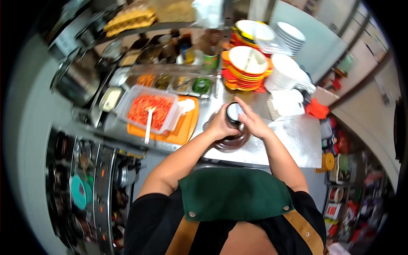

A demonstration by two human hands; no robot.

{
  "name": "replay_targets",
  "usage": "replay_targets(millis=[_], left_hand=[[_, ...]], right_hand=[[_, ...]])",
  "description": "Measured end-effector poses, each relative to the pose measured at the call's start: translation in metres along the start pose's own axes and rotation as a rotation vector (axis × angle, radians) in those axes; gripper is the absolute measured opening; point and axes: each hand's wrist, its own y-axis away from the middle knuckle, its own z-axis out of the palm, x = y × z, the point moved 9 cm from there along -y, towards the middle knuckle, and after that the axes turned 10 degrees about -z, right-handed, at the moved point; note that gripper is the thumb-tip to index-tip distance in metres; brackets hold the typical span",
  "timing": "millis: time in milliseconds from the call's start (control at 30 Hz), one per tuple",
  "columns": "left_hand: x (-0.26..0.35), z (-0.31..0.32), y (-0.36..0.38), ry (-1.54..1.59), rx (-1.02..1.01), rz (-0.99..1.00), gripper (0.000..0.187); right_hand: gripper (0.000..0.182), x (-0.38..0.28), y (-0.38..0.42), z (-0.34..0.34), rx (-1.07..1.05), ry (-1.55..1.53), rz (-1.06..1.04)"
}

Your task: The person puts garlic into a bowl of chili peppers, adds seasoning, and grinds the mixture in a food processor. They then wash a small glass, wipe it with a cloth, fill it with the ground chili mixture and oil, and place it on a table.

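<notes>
Both hands meet around a dark bottle or jar (234, 112) with a black-rimmed, pale top, over the steel counter (293, 146). My left hand (220, 126) is wrapped round its left side. On the right side, my right hand (253, 122) presses against it, with the thumb near the top. Beneath the hands sits a round, dark reddish-brown bowl or lid (233, 143), partly hidden by them. To the left, a clear tub of chopped red food (146, 111) with a white spoon (148, 125) rests on an orange board (187, 127).
Behind the hands stand stacked orange-rimmed bowls (246, 63) and white bowls (282, 72). A white basket (285, 104) and a red item (317, 109) are at the right. Small trays of toppings (182, 84) line the back left, near a large metal pot (76, 80).
</notes>
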Motion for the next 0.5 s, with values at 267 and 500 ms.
replay_targets(millis=[267, 500], left_hand=[[-0.015, 0.006, -0.003, 0.061, 0.113, 0.004, 0.081], [-0.018, 0.009, -0.005, -0.01, 0.117, 0.053, 0.085]], right_hand=[[0.032, 0.052, 0.011, 0.021, 0.411, -0.733, 0.233], [0.029, 0.05, 0.006, 0.017, 0.52, -0.729, 0.094]])
